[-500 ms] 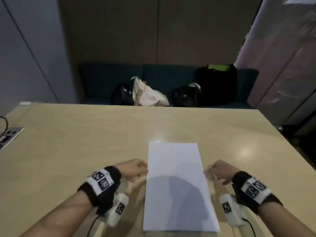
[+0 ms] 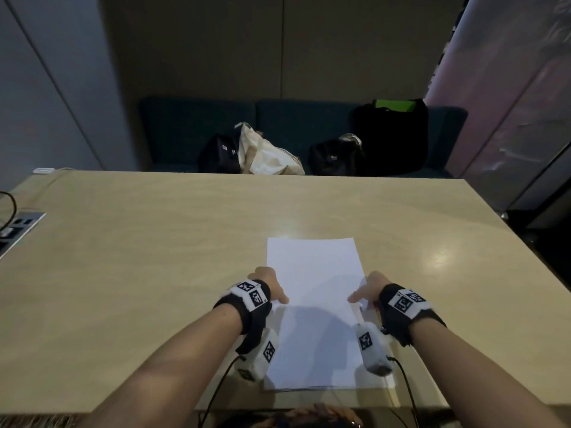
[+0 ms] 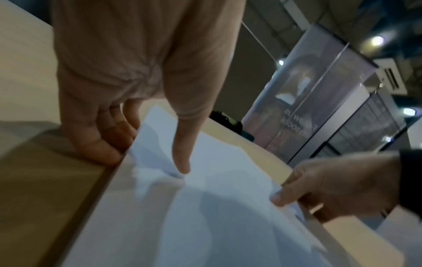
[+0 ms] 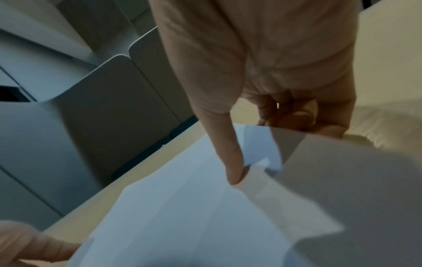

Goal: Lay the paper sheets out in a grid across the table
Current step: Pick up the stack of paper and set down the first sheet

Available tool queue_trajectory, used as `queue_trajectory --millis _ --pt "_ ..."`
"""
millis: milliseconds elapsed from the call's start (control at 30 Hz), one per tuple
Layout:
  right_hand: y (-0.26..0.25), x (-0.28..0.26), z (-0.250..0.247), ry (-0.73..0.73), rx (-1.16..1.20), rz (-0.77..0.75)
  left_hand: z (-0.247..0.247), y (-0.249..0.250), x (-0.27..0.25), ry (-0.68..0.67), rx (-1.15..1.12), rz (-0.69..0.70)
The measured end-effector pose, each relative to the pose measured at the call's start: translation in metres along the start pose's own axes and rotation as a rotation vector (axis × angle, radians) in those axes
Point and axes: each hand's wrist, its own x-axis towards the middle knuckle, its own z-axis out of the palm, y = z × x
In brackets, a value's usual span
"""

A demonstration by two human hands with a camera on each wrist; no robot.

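Observation:
A stack of white paper sheets (image 2: pixel 312 267) lies lengthwise on the light wooden table (image 2: pixel 139 257), near its front edge. My left hand (image 2: pixel 273 288) is at the stack's left edge and my right hand (image 2: pixel 364 291) at its right edge. In the left wrist view the left thumb (image 3: pixel 181 162) lies on top of the paper (image 3: pixel 217 207), with the fingers (image 3: pixel 98 144) tucked at the raised edge. In the right wrist view the right thumb (image 4: pixel 233 168) presses on the sheet (image 4: pixel 182 207) while the fingers (image 4: pixel 297 117) curl under its lifted edge.
A socket panel (image 2: pixel 18 230) with a black cable sits in the table's left side. A small white block (image 2: pixel 44 170) lies at the far left corner. Behind the table a dark sofa (image 2: pixel 185 128) holds several bags (image 2: pixel 272 156).
Both hands have closed in from beside the stack onto its long edges. Thumbs now lie on the top sheet and the edges are lifted.

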Motion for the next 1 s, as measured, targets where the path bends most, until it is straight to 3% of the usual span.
queue_trajectory --millis 133,300,467,533,667,800,1000 --pt "-0.007 0.0 0.008 0.028 -0.118 0.031 0.003 0.002 0.002 -0.004 -0.033 -0.083" --pt "-0.004 0.009 0.019 0.136 0.223 -0.014 0.008 -0.001 0.003 0.064 -0.146 -0.097" --pt "0.002 0.002 0.005 0.38 0.588 -0.225 0.009 -0.011 0.008 0.05 -0.67 0.091" --pt "-0.002 -0.003 -0.008 0.399 0.752 -0.31 0.003 -0.009 0.004 0.004 -0.882 0.168" --pt "-0.016 -0.014 -0.042 0.391 0.972 -0.409 -0.014 0.004 -0.002 -0.156 -1.256 0.179" --pt "-0.012 -0.014 -0.067 0.421 1.025 -0.439 -0.031 0.02 -0.011 -0.284 -1.322 0.245" --pt "0.011 -0.006 -0.092 0.625 1.106 -0.367 -0.023 0.061 -0.012 -0.186 -1.287 0.262"
